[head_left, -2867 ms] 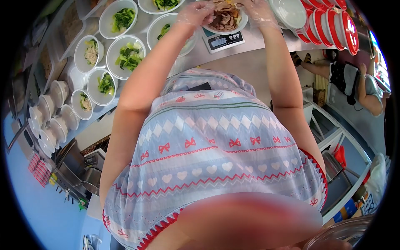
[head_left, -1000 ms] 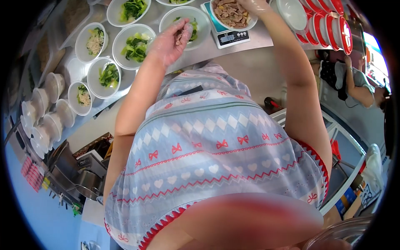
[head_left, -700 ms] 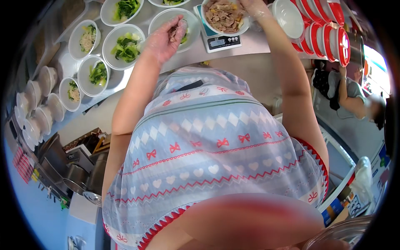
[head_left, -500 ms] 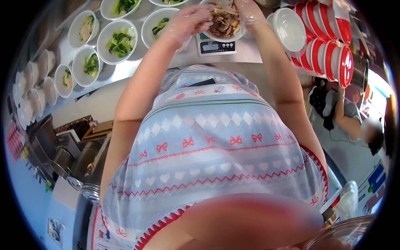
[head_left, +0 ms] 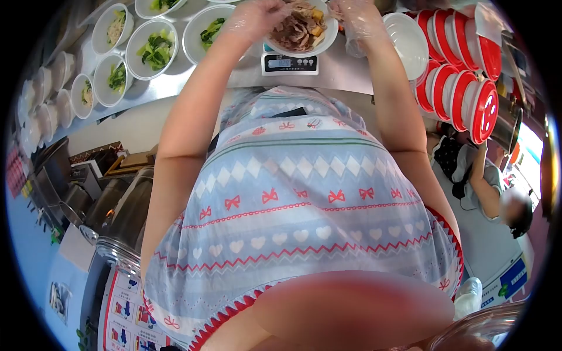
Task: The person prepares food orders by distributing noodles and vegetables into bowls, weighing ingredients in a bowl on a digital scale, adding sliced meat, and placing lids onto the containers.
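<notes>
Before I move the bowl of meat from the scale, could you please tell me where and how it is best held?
I'd hold the bowl by opposite sides of its rim, coming from left and right together. It stands open on the scale, round-rimmed and heaped with meat, so holding both sides should help keep it level.

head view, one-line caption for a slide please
Left hand and right hand in clear plastic gloves at a round white bowl of sliced brown meat on a white digital scale.
</notes>
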Tool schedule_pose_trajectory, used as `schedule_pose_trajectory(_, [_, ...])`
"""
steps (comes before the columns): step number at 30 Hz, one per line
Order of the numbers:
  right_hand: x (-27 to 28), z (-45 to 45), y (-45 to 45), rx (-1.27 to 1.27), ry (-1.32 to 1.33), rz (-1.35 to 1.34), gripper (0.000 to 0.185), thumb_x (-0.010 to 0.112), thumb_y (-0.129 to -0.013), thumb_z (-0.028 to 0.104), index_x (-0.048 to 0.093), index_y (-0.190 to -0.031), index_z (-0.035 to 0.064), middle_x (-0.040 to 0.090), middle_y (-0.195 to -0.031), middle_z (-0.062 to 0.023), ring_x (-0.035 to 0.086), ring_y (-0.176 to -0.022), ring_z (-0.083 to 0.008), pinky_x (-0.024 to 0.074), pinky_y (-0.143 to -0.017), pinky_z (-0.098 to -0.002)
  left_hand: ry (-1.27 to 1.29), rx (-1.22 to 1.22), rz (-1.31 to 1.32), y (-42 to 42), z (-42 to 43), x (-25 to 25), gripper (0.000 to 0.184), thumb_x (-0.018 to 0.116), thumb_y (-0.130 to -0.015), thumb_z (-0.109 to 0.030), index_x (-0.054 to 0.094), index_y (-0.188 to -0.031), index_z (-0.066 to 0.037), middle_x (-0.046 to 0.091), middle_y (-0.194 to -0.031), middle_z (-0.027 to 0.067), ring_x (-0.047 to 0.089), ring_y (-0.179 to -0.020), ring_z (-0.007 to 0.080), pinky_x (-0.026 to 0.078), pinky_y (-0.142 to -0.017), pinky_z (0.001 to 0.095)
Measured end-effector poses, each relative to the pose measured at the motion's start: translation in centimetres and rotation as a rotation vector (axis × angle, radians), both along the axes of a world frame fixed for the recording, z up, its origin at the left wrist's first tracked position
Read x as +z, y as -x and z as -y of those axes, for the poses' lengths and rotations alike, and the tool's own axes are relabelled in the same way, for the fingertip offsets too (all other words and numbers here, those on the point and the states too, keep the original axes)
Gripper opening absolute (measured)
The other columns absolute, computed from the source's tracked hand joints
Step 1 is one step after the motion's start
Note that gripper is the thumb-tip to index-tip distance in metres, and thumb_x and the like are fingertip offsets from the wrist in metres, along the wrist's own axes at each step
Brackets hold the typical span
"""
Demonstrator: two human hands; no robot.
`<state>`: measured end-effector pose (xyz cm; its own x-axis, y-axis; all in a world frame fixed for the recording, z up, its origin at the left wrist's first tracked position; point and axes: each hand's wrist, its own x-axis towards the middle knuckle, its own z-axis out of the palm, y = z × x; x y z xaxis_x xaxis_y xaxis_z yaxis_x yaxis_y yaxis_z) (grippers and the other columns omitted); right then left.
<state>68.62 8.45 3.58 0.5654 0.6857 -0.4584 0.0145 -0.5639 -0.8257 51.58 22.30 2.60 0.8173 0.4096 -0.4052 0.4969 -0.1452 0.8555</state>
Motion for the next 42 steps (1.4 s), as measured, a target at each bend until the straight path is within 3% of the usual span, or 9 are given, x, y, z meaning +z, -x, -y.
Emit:
schedule_pose_trajectory(2, [-1.3,1.3,-1.4,0.521,-0.369,1.46,0.019,0.056,-0.09,0.023,0.06,-0.095,0.0059,0.056,-0.075,-0.0037,0.055,-0.068,-0.0158,0.0454,-0.061,-0.0289,-0.202,-0.022,-0.01,-0.5,-0.4,-0.9,0.028,0.063,-0.088,-0.034,0.067,-0.092,-0.007,0.065,-0.075,0.0157,0.06,-0.065,0.0232,0.048,-0.063,0.0361])
schedule_pose_trajectory(3, [-2.0,1.7,-1.4,0.522,-0.371,1.463,0.019,0.056,-0.09,0.023,0.06,-0.095,0.0059,0.056,-0.075,-0.0037,0.055,-0.068,-0.0158,0.0454,-0.061,-0.0289,-0.304,-0.047,0.04,-0.6,-0.8,-1.7,0.027,0.062,-0.088,-0.033,0.067,-0.093,-0.007,0.065,-0.079,0.0172,0.062,-0.069,0.027,0.049,-0.066,0.0384])
schedule_pose_trajectory(5, [-2.5,2.3,-0.4,0.081,-0.348,0.268,0.025,0.056,-0.093,0.032,0.059,-0.091,0.0076,0.051,-0.069,0.0018,0.05,-0.061,-0.0096,0.0419,-0.054,-0.0238,-0.403,-0.079,0.085,-0.8,-1.1,-2.1,0.027,0.06,-0.088,-0.032,0.067,-0.093,-0.006,0.066,-0.082,0.0187,0.064,-0.074,0.0307,0.05,-0.07,0.0406])
schedule_pose_trajectory(8, [-0.8,2.8,0.5,-0.054,-0.496,-0.066,0.032,0.054,-0.094,0.039,0.057,-0.087,0.0083,0.049,-0.07,0.003,0.048,-0.06,-0.008,0.0405,-0.052,-0.0222,-0.575,-0.246,-0.015,-1.2,-1.7,-2.4,0.029,0.056,-0.087,-0.031,0.067,-0.094,-0.006,0.066,-0.089,0.0207,0.063,-0.083,0.0367,0.05,-0.076,0.0439])
schedule_pose_trajectory(16, [0.6,2.5,2.4,-0.105,-0.18,-0.001,0.031,0.054,-0.095,0.034,0.058,-0.085,0.0048,0.056,-0.076,-0.0013,0.054,-0.064,-0.0077,0.0419,-0.054,-0.0231,-0.566,-0.198,0.123,-2.9,-0.8,-2.9,0.033,0.053,-0.088,-0.035,0.068,-0.095,-0.006,0.066,-0.09,0.0201,0.063,-0.086,0.0369,0.049,-0.077,0.0439])
schedule_pose_trajectory(21, [-1.7,0.9,2.8,0.313,-0.038,0.989,0.032,0.056,-0.088,0.033,0.066,-0.096,0.0038,0.067,-0.083,-0.0158,0.066,-0.08,-0.0311,0.0505,-0.07,-0.0407,-0.535,-0.258,-0.016,-4.2,-1.0,-3.3,0.032,0.054,-0.088,-0.035,0.068,-0.097,-0.007,0.066,-0.09,0.0197,0.064,-0.085,0.0369,0.05,-0.077,0.0436])
schedule_pose_trajectory(31, [-2.7,-0.4,4.0,0.162,-0.128,0.719,0.032,0.054,-0.088,0.037,0.07,-0.095,0.0098,0.068,-0.083,-0.015,0.065,-0.078,-0.0333,0.0508,-0.074,-0.0413,-0.648,-0.29,0.147,-3.2,-2.2,-4.1,0.026,0.056,-0.082,-0.026,0.068,-0.091,-0.005,0.065,-0.086,0.0207,0.063,-0.083,0.0374,0.05,-0.077,0.0457])
schedule_pose_trajectory(33, [0.3,0.7,3.7,0.132,0.216,0.191,0.031,0.057,-0.088,0.036,0.071,-0.097,0.0101,0.069,-0.086,-0.0147,0.065,-0.081,-0.0336,0.0503,-0.076,-0.0398,-0.654,-0.296,0.181,-3.0,-2.4,-3.6,0.026,0.056,-0.082,-0.026,0.068,-0.089,-0.005,0.065,-0.086,0.0206,0.063,-0.082,0.0375,0.05,-0.076,0.046])
schedule_pose_trajectory(42, [0.8,3.1,5.2,0.125,0.105,0.674,0.033,0.06,-0.086,0.035,0.069,-0.088,0.0036,0.066,-0.084,-0.0188,0.063,-0.083,-0.0337,0.049,-0.075,-0.0389,-0.594,-0.393,0.268,-3.1,-1.5,-1.6,0.028,0.058,-0.085,-0.027,0.069,-0.098,-0.005,0.065,-0.087,0.0213,0.063,-0.083,0.0372,0.05,-0.076,0.0435])
